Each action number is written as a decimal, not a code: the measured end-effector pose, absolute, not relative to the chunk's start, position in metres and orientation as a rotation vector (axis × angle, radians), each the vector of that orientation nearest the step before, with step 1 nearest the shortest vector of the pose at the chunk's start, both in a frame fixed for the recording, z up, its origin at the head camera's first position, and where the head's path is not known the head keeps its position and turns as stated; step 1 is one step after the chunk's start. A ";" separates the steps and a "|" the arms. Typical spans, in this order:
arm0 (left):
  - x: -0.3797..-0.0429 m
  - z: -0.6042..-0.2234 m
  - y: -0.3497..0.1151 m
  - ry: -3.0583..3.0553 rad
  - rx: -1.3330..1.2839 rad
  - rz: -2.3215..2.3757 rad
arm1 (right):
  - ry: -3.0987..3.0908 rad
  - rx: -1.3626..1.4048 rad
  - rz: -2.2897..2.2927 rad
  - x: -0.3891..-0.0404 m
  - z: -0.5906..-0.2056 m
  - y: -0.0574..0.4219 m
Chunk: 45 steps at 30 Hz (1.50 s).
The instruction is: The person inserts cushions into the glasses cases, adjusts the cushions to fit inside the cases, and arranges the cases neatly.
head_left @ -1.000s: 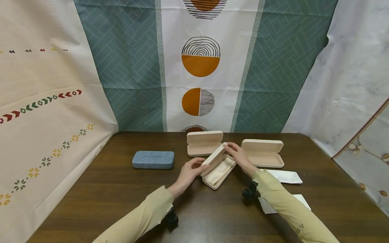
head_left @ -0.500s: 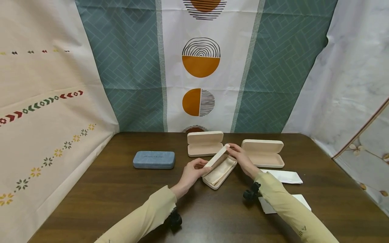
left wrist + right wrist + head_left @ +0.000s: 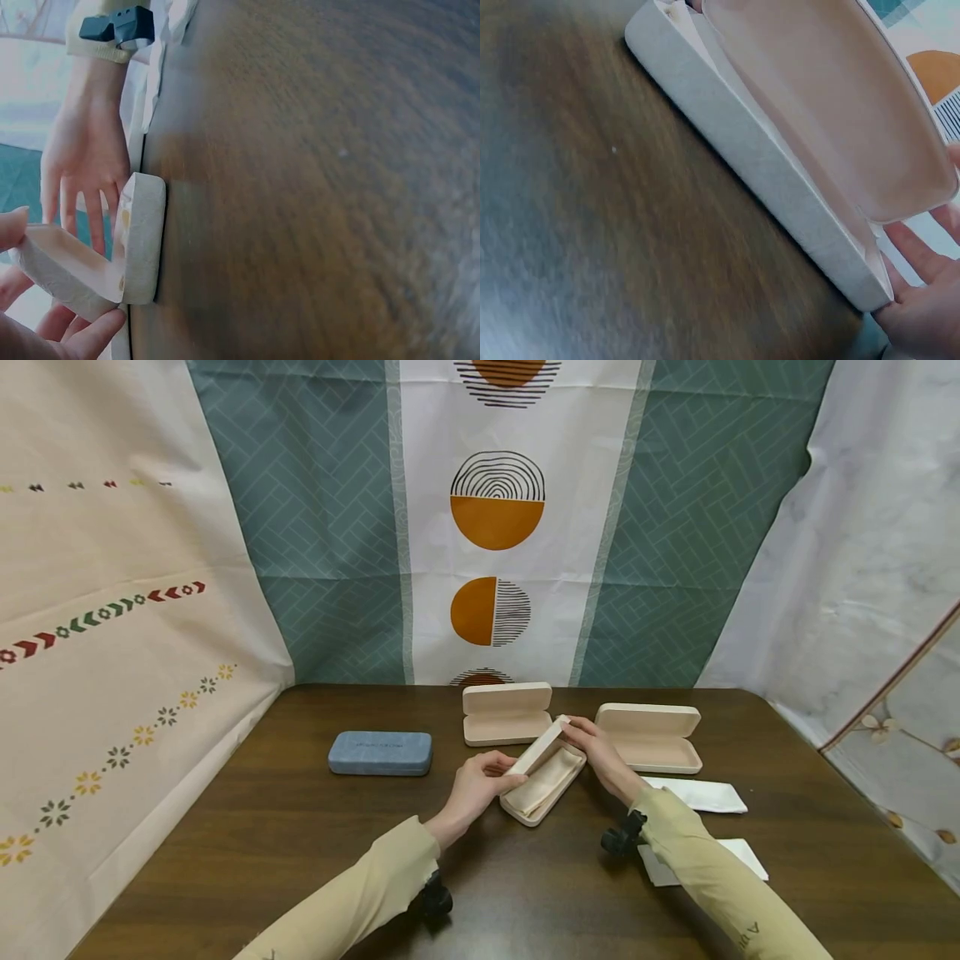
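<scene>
An off-white glasses case (image 3: 525, 817) sits at a slant in mid-table, its lid (image 3: 538, 745) tilted partway over the base. Inside lies a folded cream cloth (image 3: 551, 779). My left hand (image 3: 472, 789) grips the near end of the lid; in the left wrist view, its thumb (image 3: 10, 228) lies at the lid's rim and other fingers behind the lid. At the far end, my right hand (image 3: 597, 756) holds the case. The right wrist view shows that hand (image 3: 922, 300) around the case's end, with fingers behind the lid (image 3: 832, 97).
Two more cream glasses cases stand with lids up behind, one at the back middle (image 3: 507, 728) and one at the right (image 3: 648, 752). A blue glasses case (image 3: 380, 753) lies closed at left. Two white folded cloths, one farther (image 3: 701, 795) and one nearer (image 3: 742, 857), lie by the right arm.
The lid has tipped slightly farther over the base, both hands moving a little to the right with it. The other cases and cloths have stayed in place.
</scene>
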<state>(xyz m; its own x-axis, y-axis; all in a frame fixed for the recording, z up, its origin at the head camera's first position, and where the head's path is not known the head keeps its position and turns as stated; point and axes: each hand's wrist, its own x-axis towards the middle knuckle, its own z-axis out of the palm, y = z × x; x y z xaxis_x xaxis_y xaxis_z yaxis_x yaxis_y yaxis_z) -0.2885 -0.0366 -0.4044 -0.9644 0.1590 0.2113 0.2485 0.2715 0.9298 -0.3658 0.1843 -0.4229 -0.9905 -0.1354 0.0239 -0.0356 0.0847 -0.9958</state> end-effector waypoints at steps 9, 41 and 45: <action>-0.286 -0.405 -0.034 -2.481 -0.388 -1.730 | 2.261 -0.149 -2.152 -0.363 -0.424 0.184; -0.286 -0.406 -0.034 -2.477 -0.293 -1.905 | 2.110 -0.272 -2.160 -0.364 -0.418 0.192; -0.287 -0.406 -0.034 -2.463 -0.280 -1.969 | 2.120 -0.284 -2.142 -0.363 -0.418 0.192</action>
